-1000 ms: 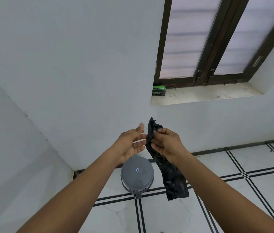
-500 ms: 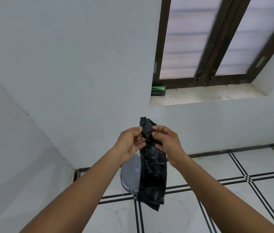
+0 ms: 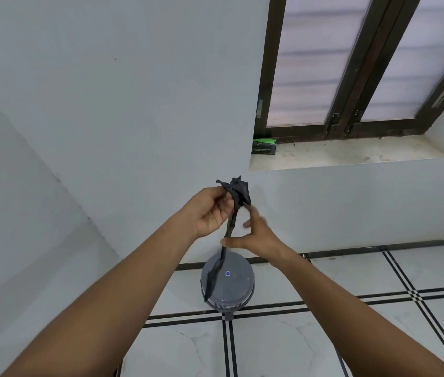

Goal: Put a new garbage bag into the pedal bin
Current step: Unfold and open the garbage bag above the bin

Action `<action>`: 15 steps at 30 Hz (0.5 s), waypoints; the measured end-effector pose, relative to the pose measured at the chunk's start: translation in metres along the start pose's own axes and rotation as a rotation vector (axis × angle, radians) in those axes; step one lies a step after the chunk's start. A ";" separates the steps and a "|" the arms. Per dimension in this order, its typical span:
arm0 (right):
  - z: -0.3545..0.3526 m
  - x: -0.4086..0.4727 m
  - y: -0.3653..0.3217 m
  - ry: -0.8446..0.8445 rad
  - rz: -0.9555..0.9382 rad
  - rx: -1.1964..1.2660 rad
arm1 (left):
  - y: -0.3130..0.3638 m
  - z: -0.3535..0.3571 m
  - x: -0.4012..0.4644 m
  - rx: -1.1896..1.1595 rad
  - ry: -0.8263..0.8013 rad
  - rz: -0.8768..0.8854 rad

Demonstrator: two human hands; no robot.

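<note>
The garbage bag [image 3: 238, 192] has gone from a flat, broad strip half a second ago to a thin twisted rope hanging down in front of the pedal bin [image 3: 227, 284]. The left hand [image 3: 210, 210] grips its crumpled top, fingers [image 3: 222, 205] curled round the bunched plastic. The right hand [image 3: 256, 232], which was pinching the top beside the left a moment earlier, has dropped below it: its fingers are spread and blurred with motion, the thumb reaching toward the strand just under the left fingers. Whether it touches the plastic I cannot tell; it looks released rather than clenched.

The bag's tail hangs below both hands, in front of the closed grey lid. The bin stands on the tiled floor [image 3: 378, 336], beyond and below the fingers. Judging from this, the bag's mouth is not yet opened; the hands seem to be hunting for its edge, and the lid remains down, so fitting has not begun.
</note>
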State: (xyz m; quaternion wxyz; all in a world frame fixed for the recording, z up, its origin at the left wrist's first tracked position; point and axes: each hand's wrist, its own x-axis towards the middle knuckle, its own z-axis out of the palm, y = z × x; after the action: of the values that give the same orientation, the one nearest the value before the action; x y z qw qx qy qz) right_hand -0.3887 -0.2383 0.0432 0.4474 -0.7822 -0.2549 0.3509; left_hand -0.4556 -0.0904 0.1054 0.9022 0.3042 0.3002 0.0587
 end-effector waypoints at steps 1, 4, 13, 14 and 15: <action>0.000 -0.001 0.000 -0.083 0.039 0.019 | 0.004 0.001 0.000 -0.028 -0.006 0.009; 0.008 0.000 -0.001 -0.196 0.095 0.110 | 0.011 0.002 -0.002 -0.089 -0.025 0.029; 0.008 0.011 -0.015 0.089 -0.029 0.045 | 0.013 0.003 -0.006 -0.136 -0.062 0.034; 0.010 0.014 -0.016 0.073 -0.009 -0.007 | 0.014 0.008 -0.008 -0.140 -0.069 0.041; 0.012 0.016 -0.016 0.056 0.025 -0.047 | 0.015 0.012 -0.009 -0.136 -0.062 0.051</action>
State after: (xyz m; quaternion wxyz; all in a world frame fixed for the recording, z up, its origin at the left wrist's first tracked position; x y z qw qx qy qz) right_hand -0.3894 -0.2125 0.0478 0.4313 -0.8052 -0.2406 0.3282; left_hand -0.4549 -0.0863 0.1262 0.9279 0.2513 0.2596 0.0926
